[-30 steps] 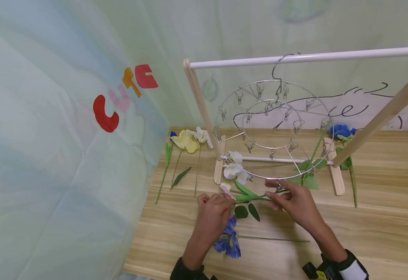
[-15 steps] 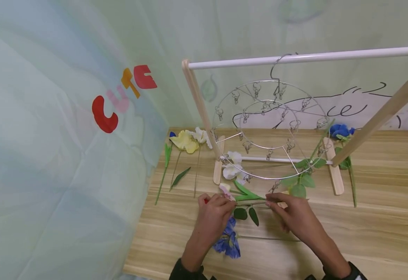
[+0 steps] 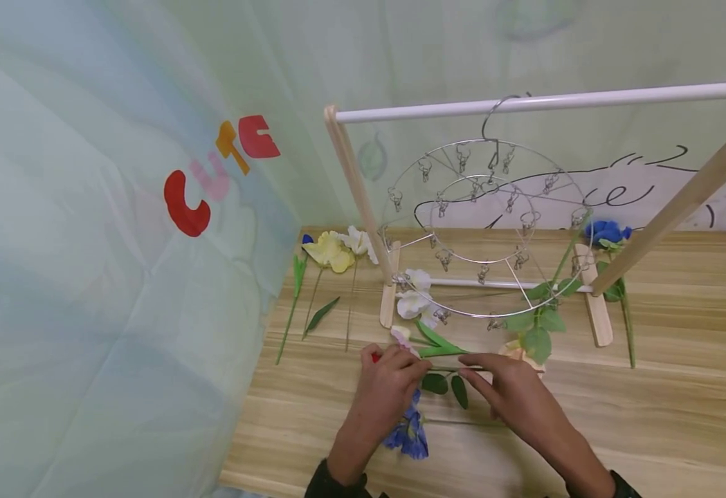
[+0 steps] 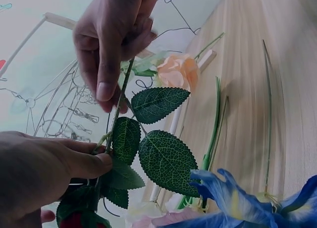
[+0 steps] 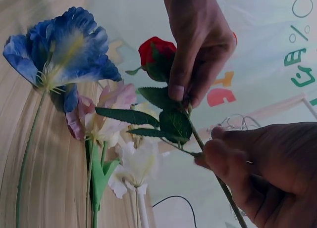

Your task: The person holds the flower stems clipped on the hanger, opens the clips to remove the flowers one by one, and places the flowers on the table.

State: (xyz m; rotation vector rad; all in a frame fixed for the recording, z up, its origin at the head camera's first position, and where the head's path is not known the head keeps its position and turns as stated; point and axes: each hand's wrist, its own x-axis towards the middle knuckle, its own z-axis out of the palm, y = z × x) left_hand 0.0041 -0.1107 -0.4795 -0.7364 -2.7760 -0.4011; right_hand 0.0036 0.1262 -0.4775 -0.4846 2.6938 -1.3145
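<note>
In the head view my left hand (image 3: pixel 384 391) pinches the leafy stem of a red rose just below its bloom. Only a speck of red shows there, but the right wrist view shows the whole rose (image 5: pixel 156 55). My right hand (image 3: pixel 518 391) holds the same stem farther along, past several dark green leaves (image 4: pixel 166 159). Both hands are close together, in front of a round wire hanger (image 3: pixel 487 317) with small metal clips. Beneath the hands a blue flower (image 3: pixel 409 436) and a pink flower (image 5: pixel 101 112) with green leaves lie on the table.
The hanger hooks over a white rail (image 3: pixel 587 102) on a wooden stand. From its right side a peach rose (image 4: pixel 178 72) hangs head down. Yellow (image 3: pixel 328 252) and white flowers lie at the table's back left; a blue rose (image 3: pixel 608 232) lies at the back right.
My right hand has come down from a clip at the hanger's front and moved left along the stem, nearer my left hand. The peach rose behind it now shows. The hanger has swayed slightly.
</note>
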